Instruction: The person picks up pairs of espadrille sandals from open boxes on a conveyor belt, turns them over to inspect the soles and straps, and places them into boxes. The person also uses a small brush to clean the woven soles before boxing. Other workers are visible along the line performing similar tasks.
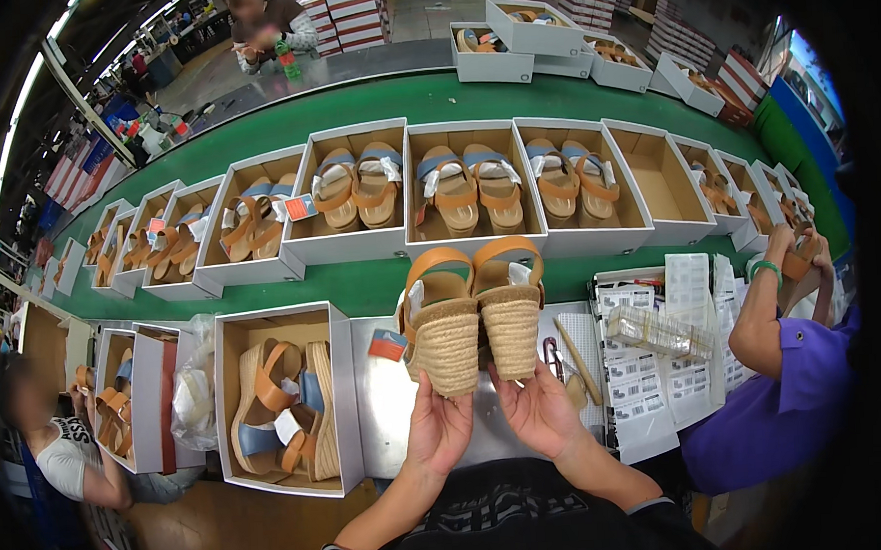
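Note:
Side by side in front of me I hold up a pair of wedge sandals, heels facing me, with rope-wrapped wedges and tan ankle straps. My left hand (440,427) grips the left wedge sandal (447,353) low on its wedge. The right wedge sandal (511,341) rests in the fingers of my right hand (537,413). A red and blue tag (388,345) hangs at the left sandal, and white stuffing shows under its strap. The toes are hidden behind the wedges. Left of my hands, an open shoebox (347,397) contains another pair of wedge sandals (258,411).
Beyond my hands, a row of open shoeboxes (478,236) with sandals lines a green belt (374,108); one shoebox (653,177) is empty. Label sheets (642,394) lie on the metal table (386,415) at right. Co-workers stand at both sides, a purple-sleeved arm (758,330) close on the right.

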The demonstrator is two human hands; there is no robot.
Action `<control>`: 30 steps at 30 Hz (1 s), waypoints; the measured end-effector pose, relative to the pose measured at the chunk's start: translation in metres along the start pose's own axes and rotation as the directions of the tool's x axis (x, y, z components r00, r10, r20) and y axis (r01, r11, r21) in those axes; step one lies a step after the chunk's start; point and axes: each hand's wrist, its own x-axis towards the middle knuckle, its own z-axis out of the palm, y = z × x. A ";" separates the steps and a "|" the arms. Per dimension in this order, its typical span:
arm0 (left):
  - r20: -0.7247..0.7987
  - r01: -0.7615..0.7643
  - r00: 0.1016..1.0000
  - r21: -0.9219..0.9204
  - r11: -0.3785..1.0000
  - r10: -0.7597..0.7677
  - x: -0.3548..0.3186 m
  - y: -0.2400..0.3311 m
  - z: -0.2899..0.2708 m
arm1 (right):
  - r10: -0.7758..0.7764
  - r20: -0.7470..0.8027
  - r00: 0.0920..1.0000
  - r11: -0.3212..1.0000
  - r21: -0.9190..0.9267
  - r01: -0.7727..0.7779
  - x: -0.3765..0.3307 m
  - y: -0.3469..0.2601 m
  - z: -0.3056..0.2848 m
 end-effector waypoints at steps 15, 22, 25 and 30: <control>-0.433 0.285 0.901 0.535 0.795 -0.032 -0.038 0.022 -0.022 | 0.022 -0.301 0.953 0.932 -0.339 -0.129 -0.033 -0.021 -0.041; -0.102 0.344 0.925 -0.185 0.920 -0.366 -0.050 0.026 -0.062 | 0.186 -0.252 0.950 0.947 -0.212 -0.242 -0.039 -0.014 -0.042; 0.063 0.233 0.970 0.022 0.972 -0.234 -0.049 0.012 -0.079 | 0.331 -0.168 0.928 0.940 -0.024 -0.340 -0.035 -0.007 -0.031; 0.051 0.373 0.926 0.047 0.927 -0.375 -0.043 0.013 -0.093 | 0.429 -0.063 0.901 0.895 0.164 -0.415 -0.032 0.004 -0.024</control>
